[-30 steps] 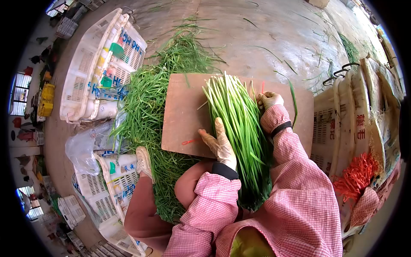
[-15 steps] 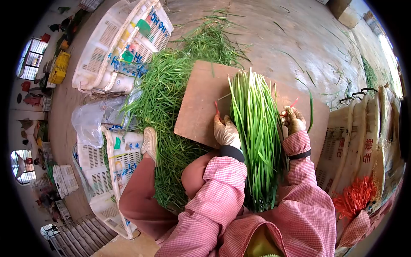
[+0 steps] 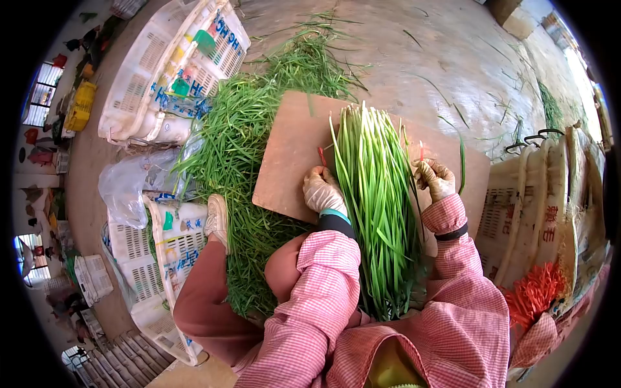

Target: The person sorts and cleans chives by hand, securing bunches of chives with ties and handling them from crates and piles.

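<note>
Pink-checked sleeves [image 3: 317, 278] nearest, over lap. Green-leaf bundle [image 3: 378, 200] between hands, pale ends on brown board [image 3: 291, 149], darker tips towards lap. Left hand [image 3: 323, 191], gloved, curled beside bundle, pinching left red end [image 3: 321, 155]; right hand [image 3: 435, 180], gloved, across bundle, fingertips pinching right red end [image 3: 422, 150]. Loose green leaves [image 3: 239, 123] heaped left of board. Red strips [image 3: 535, 292] hanging by right-side crates [image 3: 530, 207]. White crates [image 3: 145, 90] at left; farther off, yellow crate [image 3: 81, 107].

1 long green bundle [image 3: 377, 207], pale-ended, partly on brown board [image 3: 283, 161].
</note>
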Action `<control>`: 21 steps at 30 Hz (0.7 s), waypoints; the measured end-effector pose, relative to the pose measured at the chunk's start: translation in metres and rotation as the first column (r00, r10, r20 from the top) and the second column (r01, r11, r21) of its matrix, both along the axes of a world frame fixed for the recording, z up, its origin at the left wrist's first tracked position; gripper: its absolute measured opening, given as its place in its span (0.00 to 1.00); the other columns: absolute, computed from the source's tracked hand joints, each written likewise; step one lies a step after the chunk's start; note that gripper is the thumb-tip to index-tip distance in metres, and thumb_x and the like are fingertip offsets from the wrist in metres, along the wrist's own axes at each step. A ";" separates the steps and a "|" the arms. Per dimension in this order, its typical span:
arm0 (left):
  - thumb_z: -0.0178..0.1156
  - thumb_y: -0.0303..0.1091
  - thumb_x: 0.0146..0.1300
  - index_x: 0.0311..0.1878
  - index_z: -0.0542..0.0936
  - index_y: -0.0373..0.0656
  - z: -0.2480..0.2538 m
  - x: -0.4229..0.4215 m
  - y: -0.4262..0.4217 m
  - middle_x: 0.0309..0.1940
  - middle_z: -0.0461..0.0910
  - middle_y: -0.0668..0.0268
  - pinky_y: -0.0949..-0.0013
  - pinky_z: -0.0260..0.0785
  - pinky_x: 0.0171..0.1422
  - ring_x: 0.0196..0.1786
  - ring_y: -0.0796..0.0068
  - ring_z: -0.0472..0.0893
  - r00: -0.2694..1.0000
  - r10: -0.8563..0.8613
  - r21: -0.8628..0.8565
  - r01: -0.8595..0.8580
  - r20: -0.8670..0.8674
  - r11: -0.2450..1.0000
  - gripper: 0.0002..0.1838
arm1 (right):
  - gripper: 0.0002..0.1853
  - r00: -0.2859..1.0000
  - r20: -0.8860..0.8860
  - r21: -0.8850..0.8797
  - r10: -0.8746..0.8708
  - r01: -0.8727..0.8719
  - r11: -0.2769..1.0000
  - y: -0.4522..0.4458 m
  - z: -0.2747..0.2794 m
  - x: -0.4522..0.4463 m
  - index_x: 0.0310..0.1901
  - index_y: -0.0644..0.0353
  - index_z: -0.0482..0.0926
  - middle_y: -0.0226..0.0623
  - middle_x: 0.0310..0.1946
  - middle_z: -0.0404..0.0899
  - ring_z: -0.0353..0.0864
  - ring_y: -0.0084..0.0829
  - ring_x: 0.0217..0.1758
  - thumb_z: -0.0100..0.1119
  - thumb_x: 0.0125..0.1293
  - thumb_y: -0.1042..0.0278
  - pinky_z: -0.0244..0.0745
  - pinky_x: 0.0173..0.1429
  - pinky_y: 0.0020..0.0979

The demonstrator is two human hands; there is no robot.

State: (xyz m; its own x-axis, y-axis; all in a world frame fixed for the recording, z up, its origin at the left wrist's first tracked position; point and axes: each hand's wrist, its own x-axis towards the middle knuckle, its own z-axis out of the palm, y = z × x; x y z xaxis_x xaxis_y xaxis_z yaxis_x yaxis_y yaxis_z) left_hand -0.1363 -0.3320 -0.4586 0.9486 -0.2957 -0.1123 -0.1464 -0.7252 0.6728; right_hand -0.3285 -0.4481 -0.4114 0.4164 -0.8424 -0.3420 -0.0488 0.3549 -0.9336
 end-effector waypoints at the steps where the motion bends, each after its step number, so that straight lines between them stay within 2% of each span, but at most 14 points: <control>1: 0.57 0.34 0.55 0.34 0.78 0.44 -0.002 0.000 0.001 0.34 0.76 0.57 0.60 0.69 0.40 0.37 0.57 0.76 1.000 -0.005 -0.023 0.004 -0.019 1.000 0.07 | 0.09 1.000 -0.002 -0.001 -0.002 0.002 1.000 -0.001 0.005 -0.001 0.36 0.62 0.80 0.28 0.18 0.75 0.69 0.17 0.18 0.56 0.61 0.65 0.62 0.23 0.19; 2: 0.57 0.34 0.55 0.34 0.78 0.44 -0.006 -0.001 0.001 0.34 0.76 0.57 0.60 0.69 0.40 0.37 0.57 0.76 1.000 -0.006 -0.023 0.005 -0.020 1.000 0.07 | 0.09 0.999 -0.017 -0.030 0.030 -0.031 0.999 -0.001 0.010 -0.002 0.36 0.61 0.80 0.28 0.18 0.75 0.69 0.16 0.19 0.56 0.61 0.65 0.63 0.24 0.19; 4: 0.56 0.33 0.56 0.35 0.78 0.40 -0.024 -0.005 0.003 0.33 0.76 0.56 0.61 0.69 0.40 0.36 0.58 0.76 0.985 0.027 -0.351 -0.087 -0.172 0.932 0.08 | 0.09 0.993 -0.025 -0.070 0.115 -0.116 0.991 -0.003 0.025 -0.005 0.36 0.61 0.80 0.27 0.20 0.76 0.70 0.16 0.20 0.56 0.60 0.66 0.66 0.26 0.19; 5: 0.55 0.32 0.58 0.36 0.77 0.37 -0.043 -0.007 0.002 0.31 0.76 0.59 0.64 0.69 0.38 0.33 0.65 0.75 0.981 0.022 -0.469 -0.110 -0.190 0.876 0.08 | 0.09 0.993 -0.025 -0.072 0.114 -0.116 0.991 -0.002 0.035 -0.004 0.36 0.61 0.80 0.27 0.20 0.76 0.70 0.16 0.20 0.56 0.60 0.66 0.66 0.26 0.19; 7: 0.54 0.31 0.61 0.38 0.75 0.37 -0.013 -0.018 -0.002 0.30 0.75 0.65 0.69 0.69 0.35 0.29 0.73 0.73 0.819 -0.059 -0.619 -0.381 -0.570 0.687 0.08 | 0.08 0.969 -0.049 -0.158 0.244 -0.249 0.956 0.002 0.056 0.002 0.36 0.61 0.81 0.28 0.22 0.76 0.69 0.16 0.21 0.58 0.59 0.67 0.66 0.26 0.18; 8: 0.52 0.31 0.63 0.39 0.73 0.38 0.003 -0.023 -0.005 0.29 0.74 0.68 0.73 0.68 0.32 0.27 0.79 0.71 0.802 -0.107 -0.651 -0.390 -0.588 0.651 0.07 | 0.08 0.928 -0.106 -0.275 0.359 -0.374 0.886 0.002 0.067 0.006 0.34 0.61 0.81 0.28 0.26 0.77 0.69 0.16 0.23 0.59 0.57 0.67 0.67 0.28 0.19; 9: 0.52 0.32 0.63 0.39 0.72 0.39 0.006 -0.025 -0.006 0.28 0.74 0.68 0.74 0.68 0.32 0.27 0.80 0.71 0.782 -0.134 -0.659 -0.405 -0.609 0.634 0.07 | 0.08 0.879 -0.190 -0.347 0.438 -0.477 0.807 0.004 0.077 0.014 0.33 0.62 0.80 0.32 0.31 0.78 0.74 0.22 0.28 0.60 0.57 0.67 0.70 0.33 0.23; 11: 0.52 0.33 0.63 0.38 0.71 0.39 0.006 -0.028 -0.008 0.28 0.74 0.69 0.74 0.68 0.31 0.28 0.81 0.71 0.821 -0.138 -0.676 -0.347 -0.553 0.650 0.07 | 0.07 0.790 -0.296 -0.609 0.537 -0.589 0.531 0.011 0.085 0.036 0.35 0.62 0.80 0.37 0.37 0.78 0.78 0.32 0.36 0.59 0.56 0.69 0.73 0.40 0.29; 13: 0.53 0.32 0.62 0.43 0.72 0.39 0.008 -0.033 -0.011 0.30 0.74 0.69 0.75 0.68 0.34 0.29 0.81 0.71 0.815 -0.153 -0.697 -0.361 -0.558 0.619 0.09 | 0.07 0.693 -0.379 -0.570 0.614 -0.697 0.434 0.019 0.083 0.061 0.36 0.60 0.80 0.40 0.42 0.77 0.78 0.38 0.41 0.57 0.56 0.71 0.73 0.45 0.31; 14: 0.54 0.32 0.62 0.46 0.72 0.39 -0.001 -0.034 -0.014 0.31 0.75 0.69 0.75 0.68 0.36 0.30 0.80 0.72 0.864 -0.174 -0.756 -0.297 -0.473 0.583 0.11 | 0.06 0.609 -0.447 -0.515 0.655 -0.774 0.368 0.020 0.082 0.072 0.36 0.59 0.79 0.37 0.46 0.76 0.77 0.38 0.42 0.56 0.56 0.72 0.73 0.45 0.29; 15: 0.54 0.32 0.62 0.49 0.72 0.39 -0.014 -0.032 -0.014 0.32 0.75 0.69 0.75 0.69 0.39 0.31 0.80 0.73 0.905 -0.187 -0.806 -0.228 -0.383 0.546 0.13 | 0.05 0.656 -0.446 -0.610 0.609 -0.721 0.329 0.025 0.064 0.084 0.34 0.58 0.79 0.38 0.41 0.78 0.77 0.39 0.40 0.56 0.55 0.71 0.73 0.42 0.30; 16: 0.50 0.24 0.60 0.45 0.75 0.36 -0.021 -0.028 -0.009 0.37 0.77 0.67 0.73 0.69 0.46 0.37 0.77 0.75 0.772 -0.315 -0.799 -0.381 -0.552 0.465 0.11 | 0.05 0.607 -0.516 -0.550 0.605 -0.776 0.310 0.024 0.052 0.092 0.32 0.58 0.79 0.39 0.37 0.78 0.77 0.41 0.38 0.56 0.54 0.70 0.73 0.41 0.32; 19: 0.53 0.29 0.62 0.45 0.76 0.35 -0.024 -0.031 -0.013 0.37 0.78 0.65 0.74 0.69 0.45 0.38 0.78 0.75 0.788 -0.295 -0.811 -0.395 -0.541 0.432 0.11 | 0.05 0.537 -0.664 -0.453 0.520 -0.842 0.292 0.025 0.047 0.111 0.29 0.57 0.79 0.41 0.26 0.77 0.77 0.44 0.32 0.56 0.52 0.68 0.72 0.37 0.36; 21: 0.52 0.26 0.61 0.44 0.77 0.35 -0.019 -0.031 -0.009 0.38 0.78 0.65 0.74 0.69 0.46 0.39 0.77 0.75 0.788 -0.317 -0.818 -0.371 -0.528 0.440 0.10 | 0.06 0.588 -0.731 -0.383 0.347 -0.774 0.504 0.035 0.049 0.116 0.29 0.57 0.80 0.42 0.29 0.79 0.78 0.43 0.33 0.53 0.54 0.68 0.73 0.39 0.35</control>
State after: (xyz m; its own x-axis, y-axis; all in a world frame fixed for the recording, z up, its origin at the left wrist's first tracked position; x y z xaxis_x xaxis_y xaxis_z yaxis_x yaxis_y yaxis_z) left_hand -0.1677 -0.3409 -0.4780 0.8021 -0.5251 -0.2845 0.4839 0.2924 0.8248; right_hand -0.2127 -0.4130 -0.3619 0.8163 -0.5506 -0.1748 -0.5233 -0.5766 -0.6274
